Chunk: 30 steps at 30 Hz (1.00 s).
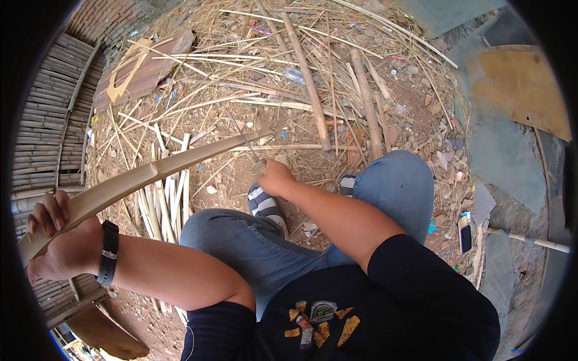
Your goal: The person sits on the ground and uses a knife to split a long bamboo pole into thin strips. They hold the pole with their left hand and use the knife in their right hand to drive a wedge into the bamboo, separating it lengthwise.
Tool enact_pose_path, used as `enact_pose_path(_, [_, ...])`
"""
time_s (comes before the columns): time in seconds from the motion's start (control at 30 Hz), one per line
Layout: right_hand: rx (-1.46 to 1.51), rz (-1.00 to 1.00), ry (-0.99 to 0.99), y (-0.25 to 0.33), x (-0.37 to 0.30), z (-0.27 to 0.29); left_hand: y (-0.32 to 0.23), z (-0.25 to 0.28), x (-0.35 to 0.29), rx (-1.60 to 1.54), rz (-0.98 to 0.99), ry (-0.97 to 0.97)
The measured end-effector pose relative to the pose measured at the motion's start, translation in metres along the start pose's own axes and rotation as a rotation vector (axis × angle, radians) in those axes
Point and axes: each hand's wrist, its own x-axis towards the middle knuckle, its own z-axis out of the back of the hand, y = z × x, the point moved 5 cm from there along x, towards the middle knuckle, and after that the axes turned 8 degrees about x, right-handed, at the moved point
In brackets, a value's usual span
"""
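Note:
A long split length of bamboo [129,180] slants from the left rim up toward the middle of the view. My left hand [60,240], with a dark watch on its wrist, is wrapped round the bamboo's near end. In my right hand [276,178] is the handle of a knife [244,135], its thin blade pointing up and left. The blade crosses the bamboo close to its far end; whether it cuts into it I cannot tell. Under the bamboo, several pale split strips [162,204] lie in a bundle on the ground.
Round poles [308,84] and loose strips litter the dirt ahead. A clear plastic bottle [294,75] lies among them. A slatted bamboo wall [54,108] stands at the left. On the right are grey sheets [506,156] and a phone [465,234]. My bent knees flank my right forearm.

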Motion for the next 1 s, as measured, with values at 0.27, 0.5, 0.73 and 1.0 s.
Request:
enact_pose_path(0.27, [-0.044, 0.185, 0.094, 0.035, -0.018, 0.011, -0.007, 0.005, -0.002, 0.069, -0.01, -0.04])
enact_pose_path(0.5, [-0.129, -0.107, 0.02, -0.026, 0.01, 0.012, 0.0, -0.009, -0.003, 0.015, -0.035, -0.023])
enact_pose_path(0.73, [-0.105, 0.05, 0.014, 0.004, -0.007, 0.011, -0.005, -0.003, 0.0, 0.008, 0.01, 0.018])
enact_pose_path(1.0, [-0.118, -0.082, 0.001, -0.021, 0.012, 0.003, -0.002, -0.013, -0.003, 0.058, -0.051, -0.019])
